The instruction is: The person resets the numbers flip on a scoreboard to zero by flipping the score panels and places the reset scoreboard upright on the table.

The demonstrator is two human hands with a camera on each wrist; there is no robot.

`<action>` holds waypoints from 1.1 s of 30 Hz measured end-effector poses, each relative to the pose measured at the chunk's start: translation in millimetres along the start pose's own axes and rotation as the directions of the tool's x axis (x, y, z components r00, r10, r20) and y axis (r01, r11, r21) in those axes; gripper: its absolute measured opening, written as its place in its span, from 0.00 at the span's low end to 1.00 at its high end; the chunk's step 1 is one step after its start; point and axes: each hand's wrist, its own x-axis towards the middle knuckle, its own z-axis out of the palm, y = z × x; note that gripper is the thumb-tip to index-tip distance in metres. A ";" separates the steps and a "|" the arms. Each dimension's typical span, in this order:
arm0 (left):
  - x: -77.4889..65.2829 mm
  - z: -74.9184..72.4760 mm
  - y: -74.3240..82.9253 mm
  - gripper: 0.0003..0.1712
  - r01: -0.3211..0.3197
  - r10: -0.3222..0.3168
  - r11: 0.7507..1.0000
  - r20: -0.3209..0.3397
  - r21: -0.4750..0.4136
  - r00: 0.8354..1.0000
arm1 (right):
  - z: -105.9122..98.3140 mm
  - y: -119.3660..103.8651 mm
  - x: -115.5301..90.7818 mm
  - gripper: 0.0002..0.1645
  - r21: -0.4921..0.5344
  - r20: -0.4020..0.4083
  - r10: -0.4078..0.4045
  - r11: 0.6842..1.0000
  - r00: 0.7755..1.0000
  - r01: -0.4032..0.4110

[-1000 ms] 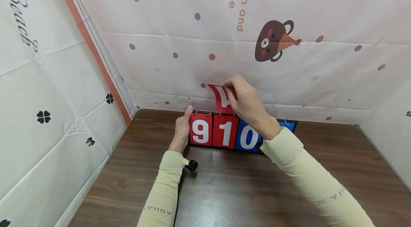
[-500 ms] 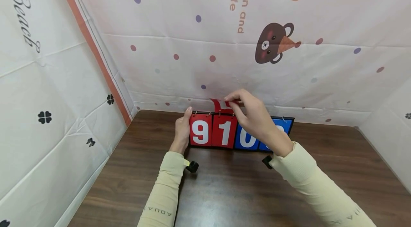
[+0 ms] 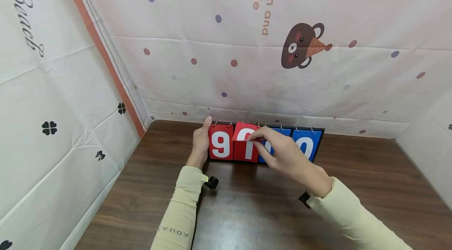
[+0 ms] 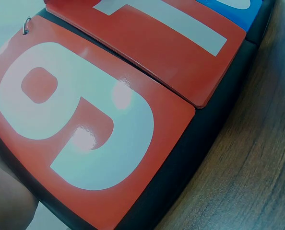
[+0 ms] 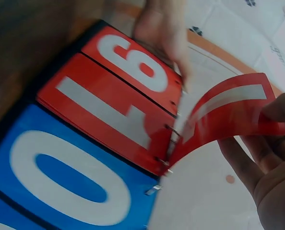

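Note:
A flip scoreboard with a black backing leans upright at the back of the table. My left hand grips its left edge, thumb up along the side. A red card with a white 9 hangs next to that hand. With thumb and fingertips my right hand pinches the lower edge of a ring-bound red card, bent out from the board. Behind it hangs a red card with a white 1. The right hand partly covers the blue cards in the head view.
A blue card with a white 0 hangs at the right end. Metal rings hold the cards along the top. The brown wooden table meets a printed cloth wall behind.
My right hand has brought the red card from above the rings down over the front of the 1, moving down toward me. The left hand keeps its grip on the scoreboard.

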 end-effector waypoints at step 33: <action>2.6 -0.5 -2.3 0.33 0.020 -0.020 1.000 -0.004 0.002 1.000 | 72.6 58.7 -32.6 0.22 -0.319 0.377 -0.054 0.929 0.925 0.185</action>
